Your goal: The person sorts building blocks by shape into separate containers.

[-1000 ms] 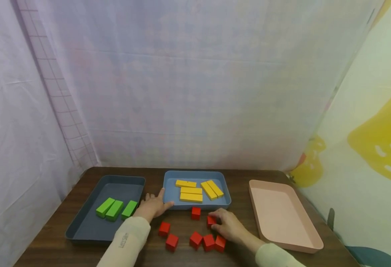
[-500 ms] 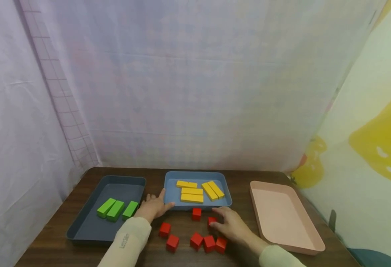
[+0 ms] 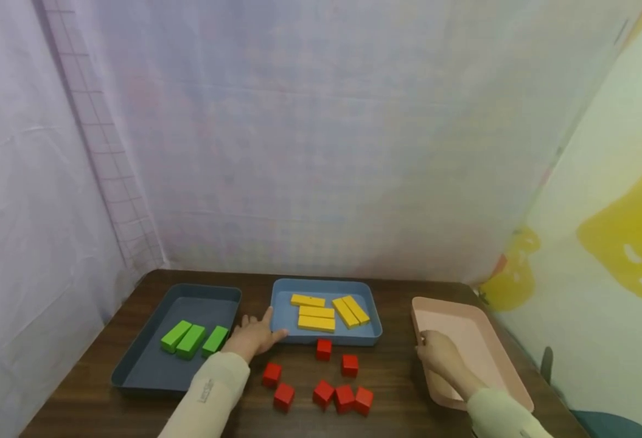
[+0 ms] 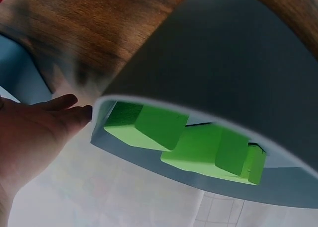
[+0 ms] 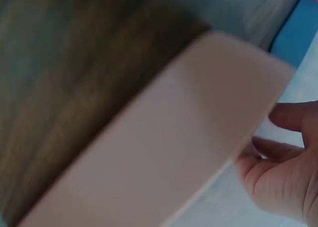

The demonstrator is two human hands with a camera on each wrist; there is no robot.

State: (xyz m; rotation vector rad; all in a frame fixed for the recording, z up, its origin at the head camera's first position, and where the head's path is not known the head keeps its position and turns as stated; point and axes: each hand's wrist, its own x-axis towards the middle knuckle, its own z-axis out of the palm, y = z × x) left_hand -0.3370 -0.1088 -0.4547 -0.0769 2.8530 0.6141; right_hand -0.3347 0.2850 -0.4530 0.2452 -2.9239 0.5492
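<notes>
table (image 3: 397,371) looks like dark wood grain; pink tray (image 3: 479,322) is smooth matt plastic; red cubes (image 3: 344,397) painted, slightly glossy

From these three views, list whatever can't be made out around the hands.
- Right hand, head view: its fingertips at the pink tray rim are too small to tell the grip.
- Right wrist view: motion blur smears the tray wall.
- Left hand, left wrist view: the picture edge cuts off most fingers.
</notes>
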